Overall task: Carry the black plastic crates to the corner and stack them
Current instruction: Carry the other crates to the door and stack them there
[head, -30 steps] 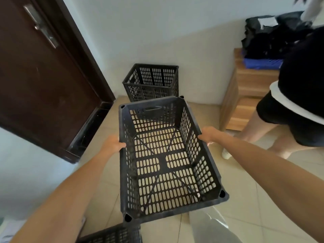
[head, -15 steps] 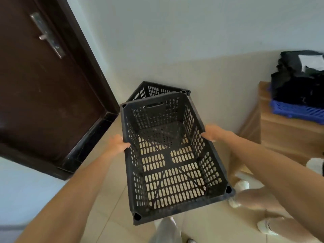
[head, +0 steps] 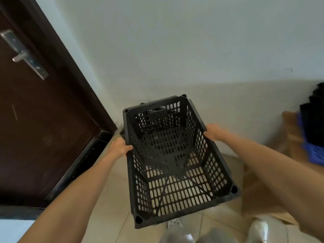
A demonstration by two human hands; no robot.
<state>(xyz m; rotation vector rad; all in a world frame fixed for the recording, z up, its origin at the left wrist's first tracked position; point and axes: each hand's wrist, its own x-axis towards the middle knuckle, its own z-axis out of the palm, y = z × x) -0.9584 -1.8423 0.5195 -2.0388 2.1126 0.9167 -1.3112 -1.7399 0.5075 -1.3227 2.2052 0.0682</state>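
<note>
I hold a black perforated plastic crate (head: 175,190) in the air by its two long rims. My left hand (head: 121,146) grips the left rim and my right hand (head: 213,131) grips the right rim. The crate's far end hangs over a second black crate (head: 122,132) that stands on the floor in the corner. That lower crate is almost wholly hidden. Only its left rim edge shows, and its inside shows through the holes of the held crate.
A dark brown door (head: 43,120) with a metal handle (head: 24,55) stands at the left. The white wall (head: 192,58) is straight ahead. A wooden cabinet (head: 287,137) with dark clothes and a blue basket (head: 313,153) is at the right. My shoes (head: 257,228) show below on the tiled floor.
I have stepped closer to the corner with the crate. The held crate now covers the floor crate almost fully. The other person has left the view.
</note>
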